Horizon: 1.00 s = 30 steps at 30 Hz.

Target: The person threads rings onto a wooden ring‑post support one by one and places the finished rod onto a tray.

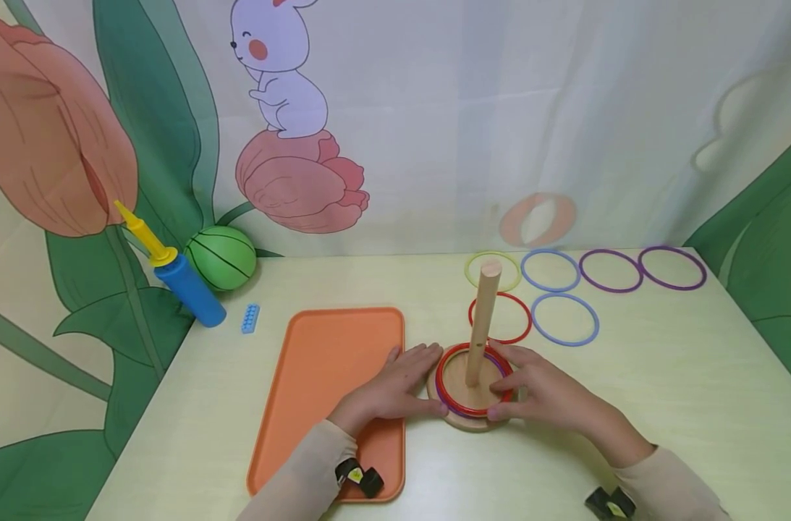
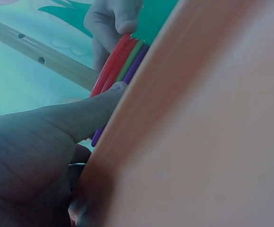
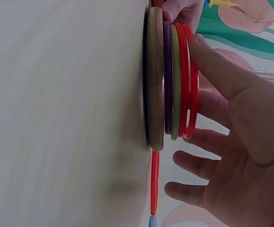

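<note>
A wooden peg stand has an upright post (image 1: pixel 483 325) and a round base (image 3: pixel 156 80). Around the post lie a purple ring (image 3: pixel 167 80), a yellow-green ring (image 3: pixel 175 85) and red rings (image 1: pixel 463 410) on top. My right hand (image 1: pixel 548 391) pinches the uppermost red ring at the stack's right side, the thumb on its near edge and a finger reaching inside it. That ring sits slightly tilted on the others. On the left, my left hand (image 1: pixel 398 383) lies against the base with fingers extended, its thumb (image 2: pixel 104 101) touching the lower rings.
Behind the stand lie a red ring (image 1: pixel 530 318), a yellow-green ring (image 1: pixel 466 273), blue rings (image 1: pixel 598 324) and purple rings (image 1: pixel 705 275). An orange tray (image 1: pixel 323 376) lies under the left forearm. Farther left are a blue block (image 1: pixel 250 318), a green ball (image 1: pixel 221 258) and a blue-and-yellow pump (image 1: pixel 189 289).
</note>
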### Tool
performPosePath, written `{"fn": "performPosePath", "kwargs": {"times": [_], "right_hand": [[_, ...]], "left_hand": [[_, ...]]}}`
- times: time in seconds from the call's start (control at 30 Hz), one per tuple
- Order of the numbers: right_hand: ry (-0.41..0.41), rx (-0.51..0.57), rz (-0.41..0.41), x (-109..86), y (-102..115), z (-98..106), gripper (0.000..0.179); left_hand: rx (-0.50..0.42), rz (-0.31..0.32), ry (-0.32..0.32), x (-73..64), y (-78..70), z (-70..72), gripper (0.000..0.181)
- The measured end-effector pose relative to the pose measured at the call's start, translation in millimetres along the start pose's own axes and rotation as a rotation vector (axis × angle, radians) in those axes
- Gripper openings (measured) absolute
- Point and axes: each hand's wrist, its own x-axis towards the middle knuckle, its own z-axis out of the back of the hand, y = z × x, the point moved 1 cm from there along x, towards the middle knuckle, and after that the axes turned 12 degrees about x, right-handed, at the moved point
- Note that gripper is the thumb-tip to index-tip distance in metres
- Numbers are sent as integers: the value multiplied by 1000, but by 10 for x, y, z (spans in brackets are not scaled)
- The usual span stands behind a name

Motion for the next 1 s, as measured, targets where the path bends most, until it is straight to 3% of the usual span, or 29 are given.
{"fn": "performPosePath", "kwargs": {"times": [0.5,0.67,0.83,1.0], "right_hand": [[17,20,-43,-18,12,8,50],[-46,47,-82,-49,-36,21,57],[-125,107,-70,-72,-188,83,64],[-241,266,-95,-130,-406,188,67]], "left_hand": [[-2,5,3,11,-2,2,103],[-11,9,5,10,2,-3,103],[-22,10,3,2,-9,4,103],[-24,9,5,-2,-16,9,103]]}}
